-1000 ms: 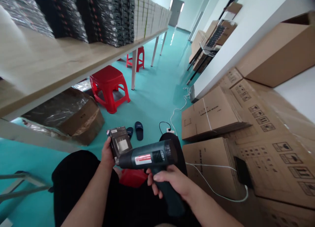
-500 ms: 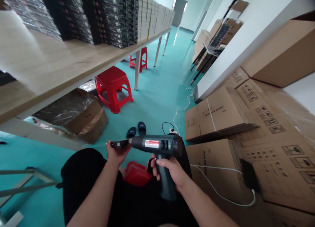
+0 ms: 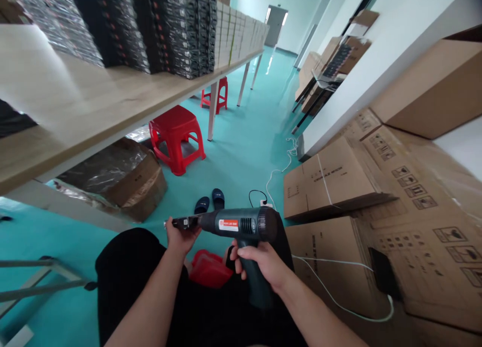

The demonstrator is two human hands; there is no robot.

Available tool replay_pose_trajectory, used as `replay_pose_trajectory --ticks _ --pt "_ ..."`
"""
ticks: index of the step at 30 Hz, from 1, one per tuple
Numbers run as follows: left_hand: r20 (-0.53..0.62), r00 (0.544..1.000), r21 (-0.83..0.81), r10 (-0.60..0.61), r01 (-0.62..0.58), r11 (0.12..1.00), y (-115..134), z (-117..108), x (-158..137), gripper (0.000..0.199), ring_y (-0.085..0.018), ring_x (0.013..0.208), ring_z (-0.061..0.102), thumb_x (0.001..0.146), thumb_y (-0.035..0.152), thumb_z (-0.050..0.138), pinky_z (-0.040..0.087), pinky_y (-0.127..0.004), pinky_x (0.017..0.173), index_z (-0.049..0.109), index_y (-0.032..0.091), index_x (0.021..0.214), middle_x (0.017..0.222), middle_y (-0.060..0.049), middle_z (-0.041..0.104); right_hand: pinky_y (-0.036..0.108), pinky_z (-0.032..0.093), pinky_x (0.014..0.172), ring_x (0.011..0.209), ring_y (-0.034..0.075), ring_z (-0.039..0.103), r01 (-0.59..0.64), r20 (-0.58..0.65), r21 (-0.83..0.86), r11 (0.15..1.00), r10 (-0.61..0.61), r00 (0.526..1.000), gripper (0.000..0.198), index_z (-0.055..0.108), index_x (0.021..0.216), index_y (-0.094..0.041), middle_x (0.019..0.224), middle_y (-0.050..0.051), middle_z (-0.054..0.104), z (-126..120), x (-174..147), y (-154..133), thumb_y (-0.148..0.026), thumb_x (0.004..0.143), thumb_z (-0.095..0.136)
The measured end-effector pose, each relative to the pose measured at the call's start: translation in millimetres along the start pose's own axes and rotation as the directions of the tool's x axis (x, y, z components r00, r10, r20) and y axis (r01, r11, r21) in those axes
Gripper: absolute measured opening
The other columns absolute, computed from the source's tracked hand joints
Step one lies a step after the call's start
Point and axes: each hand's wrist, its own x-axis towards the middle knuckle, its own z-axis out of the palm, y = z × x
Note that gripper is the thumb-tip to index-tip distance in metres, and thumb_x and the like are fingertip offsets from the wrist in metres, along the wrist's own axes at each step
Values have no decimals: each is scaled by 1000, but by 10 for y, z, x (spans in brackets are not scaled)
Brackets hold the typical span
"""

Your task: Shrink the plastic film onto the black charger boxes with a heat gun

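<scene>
My right hand (image 3: 258, 261) is wrapped round the handle of a dark green heat gun (image 3: 241, 225) with a red and white label. Its nozzle points left. My left hand (image 3: 181, 237) grips a small flat black box (image 3: 184, 222) with a pale square mark on its side. The nozzle tip is right beside the box's right end; whether they touch I cannot tell. Both are held above my lap, over the black trousers (image 3: 130, 261). Part of the box is hidden by my fingers.
A wooden table (image 3: 124, 96) bears stacks of film-wrapped black boxes (image 3: 181, 30). Red stools (image 3: 176, 136) stand beneath its edge. Flattened cartons (image 3: 324, 181) lean at the right near a white cable (image 3: 331, 297). Blue slippers (image 3: 217, 199) and a red plastic item (image 3: 210, 269) lie below.
The view has shifted slightly, so the surroundings sit a little lower. The heat gun's nozzle is slightly lower and farther left over the box's end. Both hands keep their holds.
</scene>
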Motion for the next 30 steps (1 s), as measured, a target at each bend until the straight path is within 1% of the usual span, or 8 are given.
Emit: replay_pose_trajectory --ticks 2,4,6,11,17,23,27,30 --pt "11 1000 -21 6 -6 1000 -3 4 1 53 -32 80 64 75 63 42 54 -48 62 55 14 91 88 -17 62 24 48 48 57 14 61 35 0 18 999 -35 999 24 64 96 -11 81 8 67 2 8 -4 -23 75 62" --pt "17 1000 -50 -3 4 999 -4 8 -2 54 -35 86 63 74 63 43 54 -50 65 55 14 93 93 -19 61 24 48 49 59 14 61 61 -64 11 998 -60 996 25 64 96 -11 80 7 67 0 11 -18 -25 75 62" --pt "-3 1000 -76 -20 19 997 1 9 -1 50 -35 87 63 74 60 44 54 -51 65 56 15 92 93 -18 62 25 48 48 57 14 61 40 -92 -17 999 -42 995 24 64 95 -11 78 7 67 -2 -3 -35 -25 75 62" --pt "-22 999 -128 -28 25 992 28 16 8 32 -26 70 64 73 47 49 55 -41 59 57 16 79 77 -11 63 25 48 48 55 15 61 -19 103 7 1000 18 995 25 64 94 -10 80 9 68 60 -57 -14 -20 72 63" --pt "111 994 -190 -8 29 981 67 39 -64 40 -39 101 59 67 43 56 54 -51 74 57 12 93 101 -20 62 25 47 50 60 16 60 67 -161 137 988 -45 986 21 62 94 -11 76 7 66 -121 -16 12 -24 78 58" --pt "147 989 -216 -30 62 974 52 18 -19 44 -40 108 56 66 40 58 54 -52 77 55 12 100 107 -21 60 26 46 52 64 17 60 80 -146 208 975 -50 988 22 61 98 -11 81 8 65 -336 -132 59 -24 81 55" --pt "131 991 -152 -42 62 986 49 43 -30 40 -38 100 60 65 35 58 53 -53 77 57 13 99 104 -19 64 27 46 53 64 17 60 97 -144 235 967 -64 988 23 61 99 -12 82 8 64 -334 -161 89 -23 81 54" --pt "119 993 -102 3 9 995 56 87 -66 37 -32 90 65 62 21 54 53 -50 76 60 16 98 96 -13 67 27 46 53 64 17 59 94 -141 237 967 -61 988 22 61 99 -12 83 8 64 -369 -174 77 -23 82 53"
